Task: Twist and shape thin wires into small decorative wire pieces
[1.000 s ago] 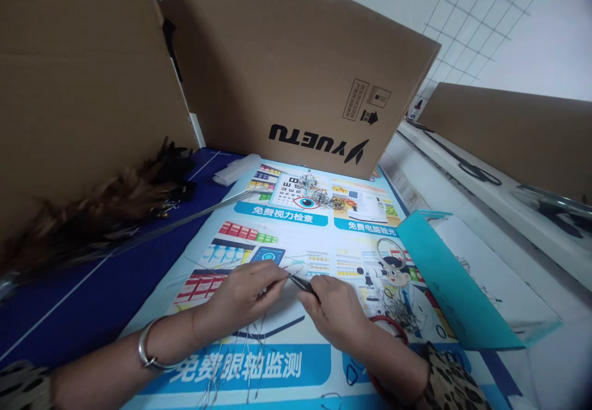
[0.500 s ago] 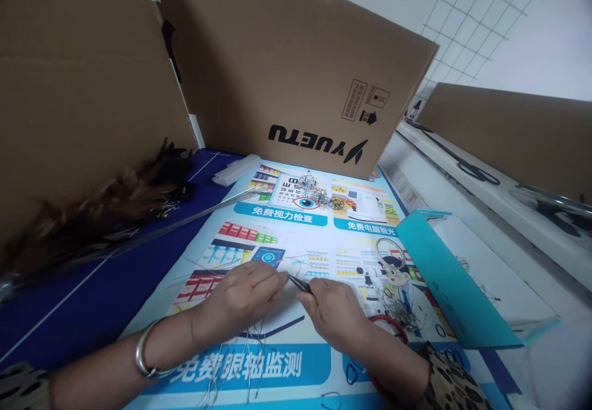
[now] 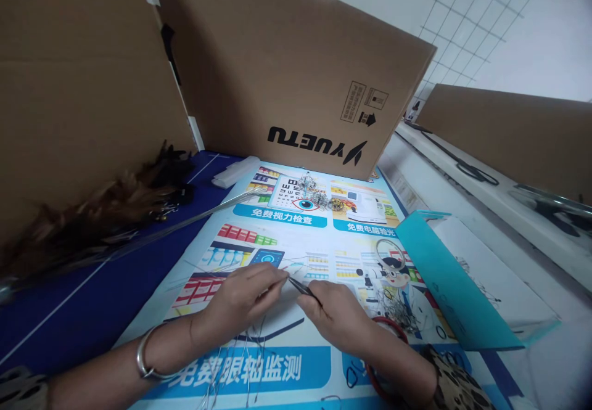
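My left hand (image 3: 244, 294) is closed in a pinch, thumb and forefinger meeting at the tips of a pair of pliers (image 3: 300, 286). What sits between those fingers looks like a thin wire, mostly hidden. Around the pliers' handles my right hand (image 3: 335, 312) is wrapped, their jaws pointing at the left fingertips. Loose lengths of wire (image 3: 250, 360) lie below my left wrist on the printed poster sheet (image 3: 287, 308). Beside my right forearm, partly covered by it, is a red-handled tool (image 3: 391, 322).
Tangled wire pieces (image 3: 401, 314) lie right of my hand, more (image 3: 319, 197) toward the back. A teal-edged open box (image 3: 456, 287) stands at right. Brown feathers (image 3: 106, 203) and a long wire bundle (image 3: 217, 208) lie left. Cardboard (image 3: 277, 77) walls the back.
My left fingers have shifted slightly and the gap below the thumb shows more. The pliers remain at the left fingertips, tilted slightly differently.
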The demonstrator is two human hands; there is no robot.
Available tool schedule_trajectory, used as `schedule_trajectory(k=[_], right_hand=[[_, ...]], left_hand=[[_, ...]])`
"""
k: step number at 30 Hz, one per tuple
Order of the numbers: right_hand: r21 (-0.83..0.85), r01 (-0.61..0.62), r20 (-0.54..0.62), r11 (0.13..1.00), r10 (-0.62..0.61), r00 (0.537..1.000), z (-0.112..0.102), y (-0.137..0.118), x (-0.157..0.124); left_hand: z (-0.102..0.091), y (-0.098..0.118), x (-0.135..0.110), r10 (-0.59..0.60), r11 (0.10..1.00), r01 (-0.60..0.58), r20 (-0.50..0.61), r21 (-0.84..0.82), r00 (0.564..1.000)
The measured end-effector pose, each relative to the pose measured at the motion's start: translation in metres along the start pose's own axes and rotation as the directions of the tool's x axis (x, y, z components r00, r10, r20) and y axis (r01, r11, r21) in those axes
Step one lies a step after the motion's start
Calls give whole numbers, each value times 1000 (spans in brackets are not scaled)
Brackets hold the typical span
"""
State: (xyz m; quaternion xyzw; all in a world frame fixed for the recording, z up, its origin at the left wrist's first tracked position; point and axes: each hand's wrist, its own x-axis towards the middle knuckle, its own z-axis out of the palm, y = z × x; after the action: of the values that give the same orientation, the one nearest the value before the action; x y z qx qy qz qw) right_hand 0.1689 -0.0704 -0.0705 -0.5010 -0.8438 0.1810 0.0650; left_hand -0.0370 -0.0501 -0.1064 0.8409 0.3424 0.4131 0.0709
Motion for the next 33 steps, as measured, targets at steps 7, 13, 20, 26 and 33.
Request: schedule_trajectory(k=[7,13,20,26,33], right_hand=[[151,-39,-24,988,43,999,1,2,-1],[217,-59,-4,974,61,998,-1,3,0],[256,-66,1,964,68,998,-3,2,0],[291,-76,21,954,73,997,-2,4,2],[421,-102,55,901,87,995,0,7,2]], left_hand=[[-5,7,10,-254,948,252,12,-194,967],[-3,7,9,-213,948,214,30,-237,977],[-1,6,8,-148,963,154,42,-219,988],[1,5,7,-103,971,103,11,-215,995],[2,2,5,-77,978,76,4,-192,997]])
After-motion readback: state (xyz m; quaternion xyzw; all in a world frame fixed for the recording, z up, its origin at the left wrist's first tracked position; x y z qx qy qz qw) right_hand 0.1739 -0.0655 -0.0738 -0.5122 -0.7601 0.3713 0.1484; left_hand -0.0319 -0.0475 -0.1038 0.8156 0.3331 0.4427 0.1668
